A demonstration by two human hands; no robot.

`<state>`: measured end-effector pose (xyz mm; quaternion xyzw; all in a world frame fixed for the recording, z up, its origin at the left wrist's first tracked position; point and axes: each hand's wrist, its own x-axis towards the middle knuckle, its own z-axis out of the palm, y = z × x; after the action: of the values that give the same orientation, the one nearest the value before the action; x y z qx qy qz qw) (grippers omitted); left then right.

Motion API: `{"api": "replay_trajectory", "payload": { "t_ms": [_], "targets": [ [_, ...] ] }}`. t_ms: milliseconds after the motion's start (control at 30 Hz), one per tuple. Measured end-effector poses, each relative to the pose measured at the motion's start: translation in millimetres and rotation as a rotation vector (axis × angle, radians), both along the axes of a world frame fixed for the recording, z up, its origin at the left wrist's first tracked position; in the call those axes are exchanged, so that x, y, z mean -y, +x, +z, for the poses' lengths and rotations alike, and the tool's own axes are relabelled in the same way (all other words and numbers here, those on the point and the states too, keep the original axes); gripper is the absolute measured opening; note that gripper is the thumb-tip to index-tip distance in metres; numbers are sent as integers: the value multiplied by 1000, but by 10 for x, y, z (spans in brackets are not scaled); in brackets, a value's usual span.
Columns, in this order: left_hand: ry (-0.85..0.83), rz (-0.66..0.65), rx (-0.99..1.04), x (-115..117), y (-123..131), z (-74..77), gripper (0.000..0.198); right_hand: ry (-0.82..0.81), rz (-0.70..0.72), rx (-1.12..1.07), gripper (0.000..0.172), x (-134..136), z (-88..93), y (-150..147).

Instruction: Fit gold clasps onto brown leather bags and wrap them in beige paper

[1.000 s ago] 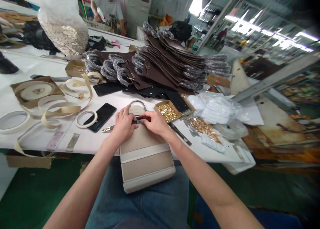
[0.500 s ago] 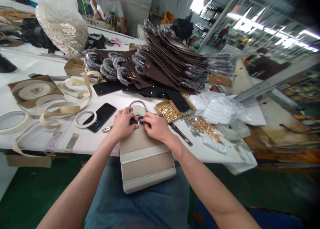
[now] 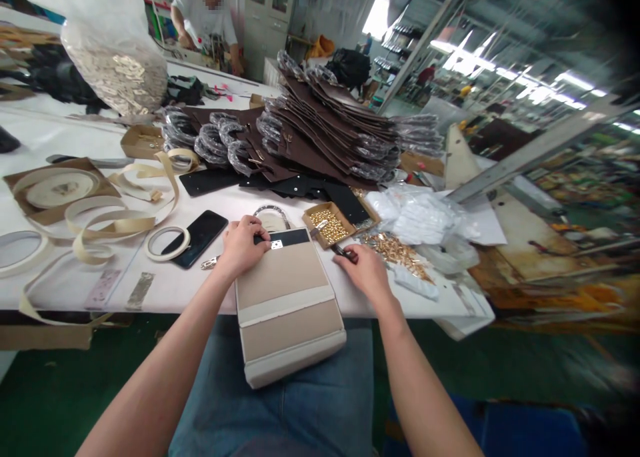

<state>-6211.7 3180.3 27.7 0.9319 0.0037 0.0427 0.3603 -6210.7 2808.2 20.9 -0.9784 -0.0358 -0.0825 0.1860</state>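
Observation:
A beige, box-shaped handbag (image 3: 283,280) rests partly on my lap and partly on the table edge. Across its far end runs a black band (image 3: 297,236) with a small silver metal plate (image 3: 277,244), and beyond it curves a plastic-wrapped handle (image 3: 273,210). My left hand (image 3: 245,247) is closed at the bag's far left corner, fingertips on the black band beside the plate. To the right of the bag, my right hand (image 3: 363,267) is closed around a dark slim tool (image 3: 344,252) at table level; the fingers hide most of it.
A cardboard tray of gold studs (image 3: 330,227) stands beyond my right hand, with loose gold pieces (image 3: 400,256) nearby. Brown bag panels (image 3: 325,130) are stacked behind. Leftward lie a phone (image 3: 203,237), a tape roll (image 3: 167,243) and curled tape strips (image 3: 115,224). A co-worker (image 3: 205,24) sits across.
My right hand has left the metal plate, moved right and closed on the dark tool on the table. My left hand stays at the bag's far end. The view has shifted slightly.

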Motion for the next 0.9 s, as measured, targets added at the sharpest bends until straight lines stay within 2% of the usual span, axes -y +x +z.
{"api": "replay_trajectory", "payload": {
  "t_ms": [100,200,267,333,400,467,567,667,733,800,900],
  "targets": [
    [21,28,34,32,-21,-8,4,31,48,-44,33,74,-109,86],
    [12,35,52,49,-48,-11,5,105,46,-39,38,153,-62,43],
    [5,36,56,53,-49,-7,6,351,-6,-13,46,204,82,-50],
    [0,44,56,57,-32,1,6,659,-16,26,52,169,316,-129],
    [-9,55,43,61,-5,5,6,865,61,46,57,-24,599,-140],
    [-19,65,28,64,20,1,8,955,174,29,64,-387,855,-60],
    [-22,64,24,67,34,-13,8,1101,273,-30,66,-1104,1028,170],
    [-22,67,28,69,26,-21,8,1221,274,-36,77,-1727,920,370],
    [-23,72,25,69,22,-25,8,1259,240,-19,80,-1985,774,439],
    [-26,76,20,66,25,-32,9,1269,210,-23,79,-2116,637,469],
    [-36,68,18,54,37,-47,10,1263,185,-40,78,-2173,508,487]
  ]
}}
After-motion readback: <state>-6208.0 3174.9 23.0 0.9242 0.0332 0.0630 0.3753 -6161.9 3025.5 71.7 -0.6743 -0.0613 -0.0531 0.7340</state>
